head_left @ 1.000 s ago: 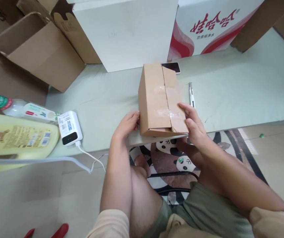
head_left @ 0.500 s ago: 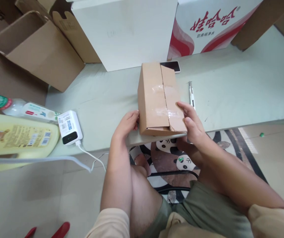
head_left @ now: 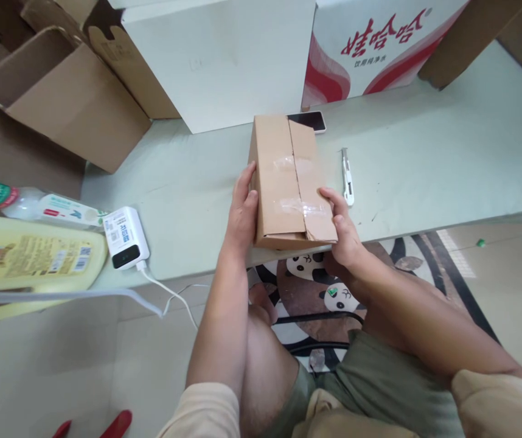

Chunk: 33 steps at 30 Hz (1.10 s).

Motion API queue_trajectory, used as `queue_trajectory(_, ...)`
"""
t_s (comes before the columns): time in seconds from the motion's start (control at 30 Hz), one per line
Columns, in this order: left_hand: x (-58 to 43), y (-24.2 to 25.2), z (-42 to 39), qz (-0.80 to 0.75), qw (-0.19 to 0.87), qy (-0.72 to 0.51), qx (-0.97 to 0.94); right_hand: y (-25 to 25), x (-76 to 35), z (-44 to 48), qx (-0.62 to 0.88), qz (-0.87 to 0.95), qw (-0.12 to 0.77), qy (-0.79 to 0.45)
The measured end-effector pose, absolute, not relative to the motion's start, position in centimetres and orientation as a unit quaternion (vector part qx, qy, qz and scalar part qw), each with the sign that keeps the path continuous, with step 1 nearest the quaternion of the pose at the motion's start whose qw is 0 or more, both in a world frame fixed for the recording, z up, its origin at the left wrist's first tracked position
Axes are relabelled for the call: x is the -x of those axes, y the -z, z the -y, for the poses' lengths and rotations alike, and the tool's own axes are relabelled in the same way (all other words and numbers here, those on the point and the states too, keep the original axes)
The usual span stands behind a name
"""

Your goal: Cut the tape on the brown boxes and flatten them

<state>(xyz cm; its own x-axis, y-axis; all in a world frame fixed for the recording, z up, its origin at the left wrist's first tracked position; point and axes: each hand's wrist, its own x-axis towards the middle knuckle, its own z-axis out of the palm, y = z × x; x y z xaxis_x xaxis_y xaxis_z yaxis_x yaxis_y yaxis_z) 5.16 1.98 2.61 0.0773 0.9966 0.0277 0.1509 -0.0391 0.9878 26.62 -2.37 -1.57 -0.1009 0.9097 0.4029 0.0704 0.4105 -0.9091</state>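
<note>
A small brown cardboard box [head_left: 281,182] rests at the table's front edge, its top flaps meeting at a seam with clear tape across it. One flap lifts slightly at the near end. My left hand [head_left: 243,213] presses against the box's left side, fingers pointing up along it. On the right side, my right hand [head_left: 343,228] grips the near corner, with thumb and fingers against the flap and side. To the right of the box lies a white utility knife [head_left: 347,177]. Partly hidden behind the box is a phone [head_left: 314,121].
Large white boxes [head_left: 229,67] and open brown cartons [head_left: 78,103] stand along the back and left of the pale green table [head_left: 425,164]. At the left are a white power bank [head_left: 126,237] with a cable, a yellow jug [head_left: 37,252] and a plastic bottle [head_left: 19,201].
My left hand has moved up and forward along the box's left side and lies more fully against it. My right hand stays at the right side. The view has shifted slightly.
</note>
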Motion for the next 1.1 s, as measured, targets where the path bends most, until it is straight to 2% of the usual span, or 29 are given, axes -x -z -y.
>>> queue_trajectory(0.13, -6.3, -4.1, -0.9, -0.463, 0.375, -0.480, -0.644, 2.2, -26.6, 2.4, 0.400, 0.623, 0.546, -0.393)
queue_trajectory(0.27, -6.4, -5.2, -0.2, -0.474, 0.349, -0.459, -0.665, 2.1, -26.7, 2.4, 0.399, 0.615, 0.543, -0.409)
queue_trajectory(0.4, -5.8, -4.5, -0.5, -0.481, 0.348, -0.472, -0.651, 2.1, -26.9, 2.4, 0.384, 0.644, 0.510, -0.422)
queue_trajectory(0.53, -4.3, -2.2, -1.7, -0.409, 0.353, -0.558, -0.629, 2.2, -27.1, 2.5, 0.382, 0.664, 0.502, -0.402)
queue_trajectory(0.67, -2.9, -0.2, -3.0, -0.358, 0.354, -0.590, -0.630, 1.8, -27.1, 2.5, 0.432, 0.657, 0.493, -0.372)
queue_trajectory(0.97, -1.9, 0.0, -2.3, -0.347, 0.411, -0.652, -0.534, 1.3, -26.9, 2.3, 0.482, 0.704, 0.343, -0.394)
queue_trajectory(1.1, -1.0, -0.6, -1.9, -0.377, 0.426, -0.658, -0.493, 1.4, -26.5, 2.2, 0.496, 0.722, 0.305, -0.375)
